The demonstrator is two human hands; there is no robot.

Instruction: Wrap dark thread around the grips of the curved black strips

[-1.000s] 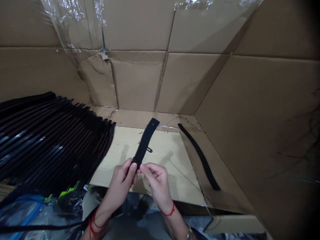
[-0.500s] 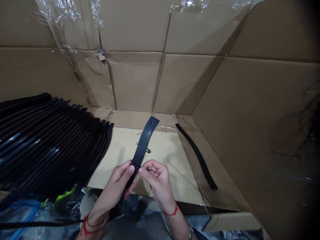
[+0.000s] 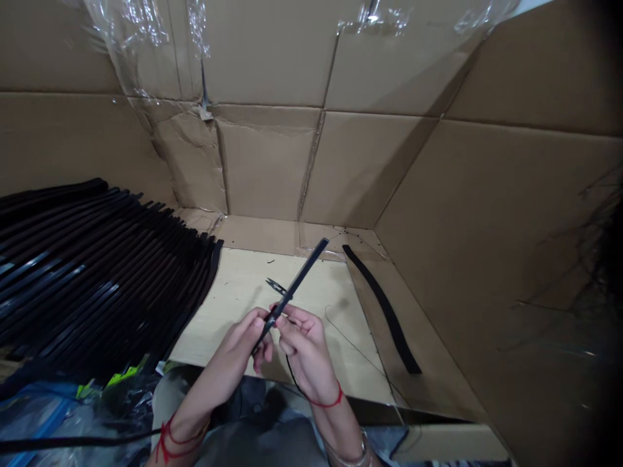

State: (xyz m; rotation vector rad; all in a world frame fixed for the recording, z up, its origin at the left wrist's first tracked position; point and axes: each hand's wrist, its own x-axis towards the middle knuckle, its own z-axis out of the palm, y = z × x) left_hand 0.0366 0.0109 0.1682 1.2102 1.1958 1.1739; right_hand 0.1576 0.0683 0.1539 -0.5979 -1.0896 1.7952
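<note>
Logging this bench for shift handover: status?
Left hand, right hand pinching flat black strap edge-on. Small black snips on pale wooden board. Thin loose wire beside right hand.

The left hand [image 3: 233, 344] and right hand [image 3: 304, 347] meet at lower centre of the frame, palms turned inward, fingers [image 3: 292, 318] curled and pinched close together. The left forearm [image 3: 195, 402] slants up from the bottom left, the right forearm [image 3: 338, 421] from the bottom right, both wrists tied with red string [image 3: 326, 401].

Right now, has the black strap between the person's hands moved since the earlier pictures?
Yes. The black strap has turned edge-on, its far tip now closer to the lone strap at right.
</note>
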